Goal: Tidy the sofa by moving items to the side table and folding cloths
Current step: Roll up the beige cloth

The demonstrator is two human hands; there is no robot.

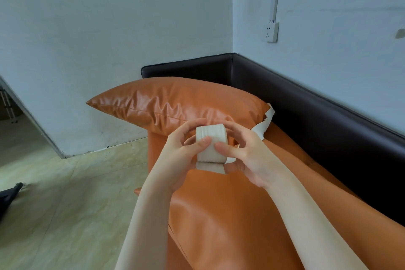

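While both thumbs press side by side on the front of a cream cloth roll [210, 140], the remaining fingers of each hand curl around behind it, so the roll is pinched between thumbs and fingertips from both sides. The left hand [183, 151] grips the roll's left half and the right hand [245, 155] grips its right half, with the thumb tips nearly touching at the middle. A short flap of the same cloth hangs down just below the thumbs, and a loose strip [264, 124] trails away to the right behind the right hand, lying against the cushion; it may be the unrolled end of the same cloth, though the hand hides the join. The roll is held in the air above the orange leather seat [219, 215] of the sofa, just in front of a shiny orange cushion [175, 103] that rests on the sofa's arm. Two bare forearms reach in from the lower edge. Behind the seat runs a dark brown backrest [306, 112] along pale walls, with a white socket [271, 32] above it. Beige tiled floor [65, 193] lies to the left.
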